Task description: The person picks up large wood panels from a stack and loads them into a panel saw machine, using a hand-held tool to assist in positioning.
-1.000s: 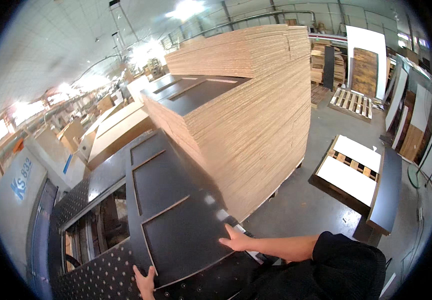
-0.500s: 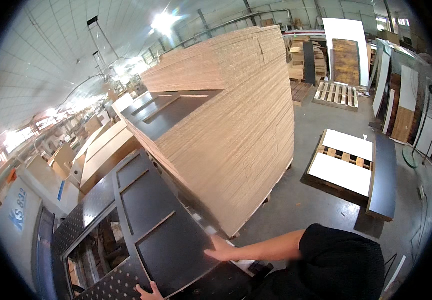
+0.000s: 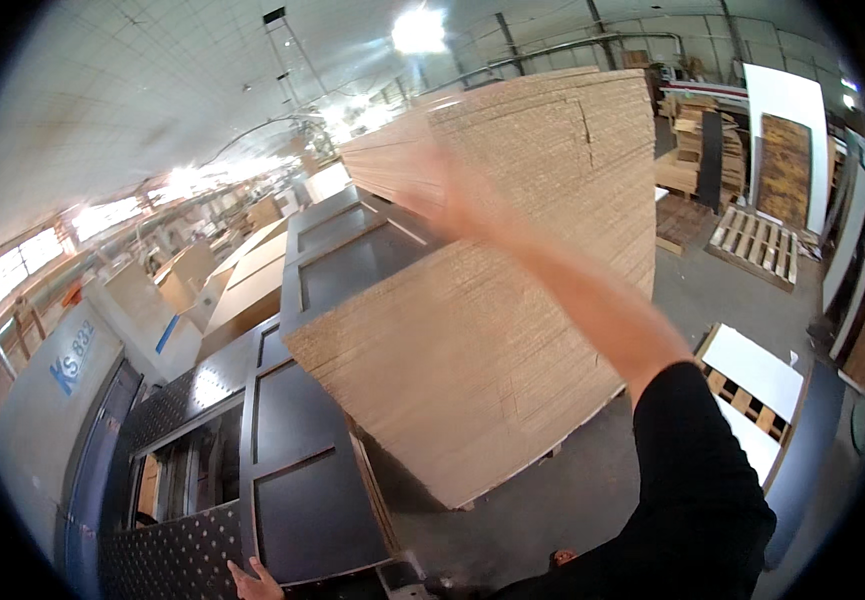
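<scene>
A dark panel [image 3: 317,515] with raised strips across its face lies lengthwise on the black perforated table [image 3: 177,545]. My left hand [image 3: 255,582] is at its near left corner, fingers apart and touching the edge. My right arm stretches far forward across the tall stack of tan boards [image 3: 492,350]. My right hand [image 3: 442,200] is smeared by motion, so its fingers cannot be read. It is beside a second dark panel [image 3: 352,265] with similar strips, lying on a lower part of the stack.
A grey machine housing [image 3: 62,400] stands at the left beside an opening in the table. To the right, white boards [image 3: 752,370] lie on a wooden pallet, with a dark board [image 3: 807,460] alongside. Another pallet [image 3: 755,245] and leaning boards are farther back.
My right hand has left the near panel's right edge and reached forward over the board stack. My left hand stays at the near corner. The view has swung left.
</scene>
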`<state>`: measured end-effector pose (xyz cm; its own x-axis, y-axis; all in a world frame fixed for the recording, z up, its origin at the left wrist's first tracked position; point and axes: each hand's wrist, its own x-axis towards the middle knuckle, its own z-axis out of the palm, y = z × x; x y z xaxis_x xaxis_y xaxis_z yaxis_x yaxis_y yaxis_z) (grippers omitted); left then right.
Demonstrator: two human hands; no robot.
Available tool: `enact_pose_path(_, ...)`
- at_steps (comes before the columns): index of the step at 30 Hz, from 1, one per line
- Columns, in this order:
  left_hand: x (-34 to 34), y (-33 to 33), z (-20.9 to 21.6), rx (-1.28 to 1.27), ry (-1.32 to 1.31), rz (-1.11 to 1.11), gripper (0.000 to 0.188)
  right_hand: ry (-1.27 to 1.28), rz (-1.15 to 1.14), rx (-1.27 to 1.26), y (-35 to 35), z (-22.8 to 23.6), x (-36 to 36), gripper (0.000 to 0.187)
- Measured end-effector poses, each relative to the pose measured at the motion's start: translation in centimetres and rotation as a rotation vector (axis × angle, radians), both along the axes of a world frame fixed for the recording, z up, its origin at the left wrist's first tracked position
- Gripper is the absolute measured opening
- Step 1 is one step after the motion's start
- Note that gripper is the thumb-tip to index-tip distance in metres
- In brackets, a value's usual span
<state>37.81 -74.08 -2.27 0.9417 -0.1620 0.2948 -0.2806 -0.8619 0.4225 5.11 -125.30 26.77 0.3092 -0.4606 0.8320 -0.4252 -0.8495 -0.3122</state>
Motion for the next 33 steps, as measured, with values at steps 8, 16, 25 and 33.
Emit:
enact_pose_path(8, -10.7, -2.8, -4.6, -0.166, -0.061, -0.242, 0.064, 0.469, -0.289, 0.038, -17.5, 10.8, -1.6, 0.089)
enact_pose_path(16, -16.9, 1.9, -6.0, -0.157, 0.121, 0.059, 0.059, 0.552, -0.284, 0.036, -17.3, 11.4, -1.3, 0.093)
enact_pose_path(25, -12.6, -1.1, -1.0, -0.562, -0.102, -0.205, 0.054, 0.494, -0.258, -0.353, -8.4, 9.7, -2.2, 0.086)
enact_pose_path(33, -16.6, -18.8, 25.1, -0.538, -0.596, -1.205, 0.076, 0.237, -0.113, -0.830, 7.3, 7.4, -4.3, 0.048)
